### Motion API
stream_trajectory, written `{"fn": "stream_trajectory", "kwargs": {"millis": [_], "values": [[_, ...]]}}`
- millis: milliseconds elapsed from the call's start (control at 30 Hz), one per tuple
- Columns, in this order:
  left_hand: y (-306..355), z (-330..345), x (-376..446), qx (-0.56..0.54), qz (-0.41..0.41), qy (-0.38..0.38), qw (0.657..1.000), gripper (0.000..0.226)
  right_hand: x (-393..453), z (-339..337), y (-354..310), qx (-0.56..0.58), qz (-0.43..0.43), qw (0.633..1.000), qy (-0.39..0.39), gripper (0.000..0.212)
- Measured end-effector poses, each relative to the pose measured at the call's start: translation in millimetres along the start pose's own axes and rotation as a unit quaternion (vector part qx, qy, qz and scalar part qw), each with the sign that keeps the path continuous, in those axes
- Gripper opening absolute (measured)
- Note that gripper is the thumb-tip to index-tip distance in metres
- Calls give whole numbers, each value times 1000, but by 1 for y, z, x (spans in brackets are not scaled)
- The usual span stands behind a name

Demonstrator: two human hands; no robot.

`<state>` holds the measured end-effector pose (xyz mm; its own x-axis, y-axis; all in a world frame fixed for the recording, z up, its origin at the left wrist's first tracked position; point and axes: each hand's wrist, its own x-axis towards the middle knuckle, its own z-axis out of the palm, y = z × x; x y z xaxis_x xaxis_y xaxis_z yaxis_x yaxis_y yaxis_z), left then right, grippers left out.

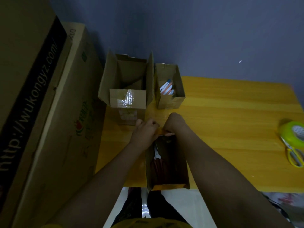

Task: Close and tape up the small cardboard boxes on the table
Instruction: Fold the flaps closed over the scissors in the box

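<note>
A small open cardboard box (167,168) lies at the near edge of the yellow table (230,129), with scissors-like tools inside. My left hand (144,130) and my right hand (172,122) meet at its far end, both pinching the far flap (162,131). Beyond stand a taller open box (127,89) with shiny tape on its front flap and a smaller open box (170,87) holding pens. A roll of tape (294,134) lies at the table's right edge.
Yellow-handled scissors (294,157) lie just in front of the tape roll. Large cardboard cartons (41,112) lean along the left side of the table. A grey wall is behind. My legs and white floor show below the near edge.
</note>
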<state>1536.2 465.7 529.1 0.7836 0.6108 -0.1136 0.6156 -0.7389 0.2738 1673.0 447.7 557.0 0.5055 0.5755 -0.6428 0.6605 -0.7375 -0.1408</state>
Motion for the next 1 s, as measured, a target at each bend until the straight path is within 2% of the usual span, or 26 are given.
{"fn": "stream_trajectory", "kwargs": {"millis": [67,133,200,267,333,533,567,700,767,833,1000], "values": [[0,-2,2,25,13,-16,999,29,0,0,-1,4,-11,1000,8,15],[1,-4,4,48,22,-32,998,26,-1,1,1,49,-2,999,15,46],[0,-4,5,68,23,-47,996,26,-6,-2,2,150,11,989,-6,54],[-2,-3,4,79,21,-56,995,25,-16,-7,3,290,32,955,-57,52],[-2,-1,4,82,13,-57,995,25,-26,-8,7,395,30,915,-73,50],[6,1,8,108,12,-61,992,29,-41,8,29,562,-16,825,-54,67],[7,1,8,111,12,-59,992,29,-44,9,31,568,-27,821,-51,68],[10,4,9,111,18,-49,992,29,-53,13,37,514,-96,853,3,69],[13,6,9,101,27,-45,993,28,-57,12,39,525,-100,844,38,62],[17,8,9,93,34,-46,994,28,-63,10,39,576,-68,813,55,52],[26,13,10,103,46,-43,993,24,-71,6,49,736,40,674,52,46]]}}
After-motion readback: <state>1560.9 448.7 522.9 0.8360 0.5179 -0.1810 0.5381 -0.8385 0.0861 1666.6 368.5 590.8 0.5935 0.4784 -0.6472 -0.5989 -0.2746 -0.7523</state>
